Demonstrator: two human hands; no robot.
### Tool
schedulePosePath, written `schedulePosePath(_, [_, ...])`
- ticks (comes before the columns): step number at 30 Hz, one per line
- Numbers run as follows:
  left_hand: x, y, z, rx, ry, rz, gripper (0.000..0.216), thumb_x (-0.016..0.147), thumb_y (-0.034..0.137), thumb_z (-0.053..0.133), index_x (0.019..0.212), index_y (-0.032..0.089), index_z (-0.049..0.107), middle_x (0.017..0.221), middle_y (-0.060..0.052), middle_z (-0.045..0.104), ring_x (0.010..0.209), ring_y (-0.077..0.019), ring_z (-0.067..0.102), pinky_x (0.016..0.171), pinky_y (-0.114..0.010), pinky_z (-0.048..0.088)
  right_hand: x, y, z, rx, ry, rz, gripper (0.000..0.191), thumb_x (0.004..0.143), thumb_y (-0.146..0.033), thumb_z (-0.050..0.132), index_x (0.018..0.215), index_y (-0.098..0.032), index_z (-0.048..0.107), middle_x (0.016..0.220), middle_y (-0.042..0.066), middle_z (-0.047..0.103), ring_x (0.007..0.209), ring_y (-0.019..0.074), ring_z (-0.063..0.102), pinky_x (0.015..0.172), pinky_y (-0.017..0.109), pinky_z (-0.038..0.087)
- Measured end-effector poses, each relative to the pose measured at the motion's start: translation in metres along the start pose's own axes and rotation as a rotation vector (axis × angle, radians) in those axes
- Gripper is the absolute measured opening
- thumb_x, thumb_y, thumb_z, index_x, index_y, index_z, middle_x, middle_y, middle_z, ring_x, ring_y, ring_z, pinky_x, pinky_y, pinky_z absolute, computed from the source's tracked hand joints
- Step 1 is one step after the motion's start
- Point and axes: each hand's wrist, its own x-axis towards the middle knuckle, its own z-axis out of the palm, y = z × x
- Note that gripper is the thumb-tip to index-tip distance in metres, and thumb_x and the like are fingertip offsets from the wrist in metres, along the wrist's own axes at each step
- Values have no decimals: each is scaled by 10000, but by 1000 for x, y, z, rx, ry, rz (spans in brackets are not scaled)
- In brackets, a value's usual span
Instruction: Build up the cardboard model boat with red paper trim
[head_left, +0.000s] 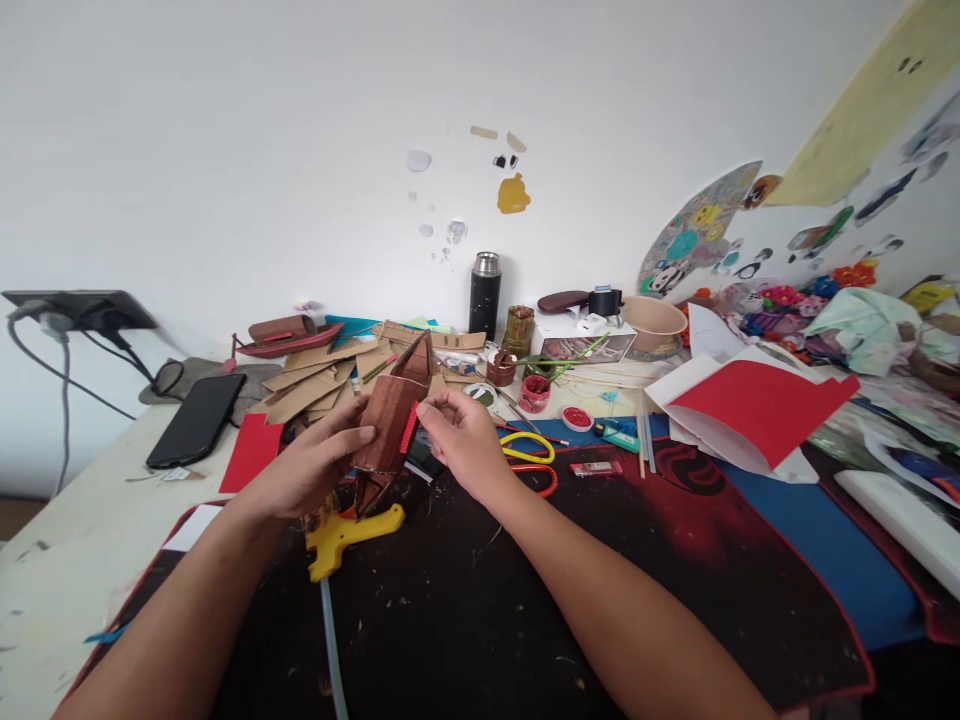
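Observation:
My left hand (311, 468) grips a brown cardboard boat model (392, 420) from its left side, holding it up over the dark mat (525, 600). My right hand (465, 440) pinches a small red strip (409, 428) against the boat's right edge with thumb and forefinger. A yellow glue gun (345, 533) lies on the mat just below the boat, its cord running toward me.
A black phone (196, 420) lies at the left. Cardboard pieces (322, 380), a second boat model (289, 336), a black flask (485, 292), paint pots (534, 392), scissors (529, 452), and red and white paper sheets (750, 410) crowd the desk.

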Motion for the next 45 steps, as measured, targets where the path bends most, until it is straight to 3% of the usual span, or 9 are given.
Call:
schedulePosePath(6, [0, 0, 1, -1, 17, -14, 847, 725, 583, 965, 1495, 312, 742, 1633, -100, 684, 1495, -428, 639, 1027, -387, 678, 1, 3, 0, -8, 16, -26, 322, 865, -529, 761, 837, -256, 591, 594, -93, 458, 486, 112, 366, 480, 251, 297])
schedulePosePath(13, [0, -1, 0, 16, 28, -37, 891, 711, 600, 966, 1522, 323, 725, 1621, -114, 691, 1491, -452, 639, 1047, -440, 677, 2, 6, -1, -103, 61, -35, 326, 903, -550, 754, 848, -259, 618, 634, -54, 513, 550, 154, 471, 507, 267, 344])
schedulePosePath(20, [0, -3, -1, 33, 27, -24, 910, 702, 627, 964, 1524, 321, 723, 1624, -118, 688, 1541, -460, 590, 1163, -495, 612, 0, 4, -1, -115, 65, -25, 292, 894, -516, 760, 844, -253, 643, 624, -52, 525, 553, 155, 478, 501, 262, 360])
schedulePosePath(29, [0, -2, 1, 37, 49, -33, 890, 694, 596, 967, 1504, 306, 742, 1570, -119, 731, 1482, -449, 649, 1134, -470, 633, -1, 3, -2, -121, 49, -20, 381, 890, -609, 768, 829, -268, 608, 622, -48, 498, 573, 168, 479, 517, 275, 357])
schedulePosePath(31, [-1, 0, 2, 13, 30, -24, 857, 722, 570, 954, 1506, 298, 739, 1543, -118, 750, 1429, -439, 693, 1047, -440, 675, -1, 3, -3, -98, 31, -21, 447, 891, -682, 754, 828, -270, 590, 604, -55, 467, 556, 160, 448, 511, 274, 339])
schedulePosePath(34, [0, 1, 1, -65, -4, -14, 807, 752, 521, 931, 1494, 270, 738, 1377, -115, 837, 1188, -395, 817, 848, -385, 710, -2, 2, -6, -75, 21, -21, 524, 882, -763, 741, 830, -272, 566, 593, -63, 447, 544, 153, 428, 506, 272, 320])
schedulePosePath(37, [4, 2, -4, -174, -16, -28, 654, 773, 557, 889, 1326, 215, 816, 1126, -113, 894, 947, -356, 852, 753, -386, 703, -4, 2, -6, -80, 1, -32, 546, 868, -781, 752, 830, -273, 558, 610, -65, 444, 548, 152, 427, 512, 276, 319])
schedulePosePath(40, [5, 4, -10, -285, -4, -42, 554, 807, 600, 816, 1185, 195, 848, 1044, -124, 897, 955, -385, 852, 856, -474, 714, -9, 3, -4, -118, -42, -61, 484, 896, -724, 746, 852, -267, 593, 649, -56, 462, 572, 156, 442, 535, 284, 335])
schedulePosePath(45, [1, 13, -15, -388, 8, -99, 614, 826, 605, 751, 1283, 199, 809, 1163, -134, 890, 1139, -399, 832, 1075, -530, 654, -17, -3, -5, -236, -44, -169, 324, 959, -553, 718, 884, -244, 660, 719, -17, 572, 646, 172, 509, 602, 300, 381])
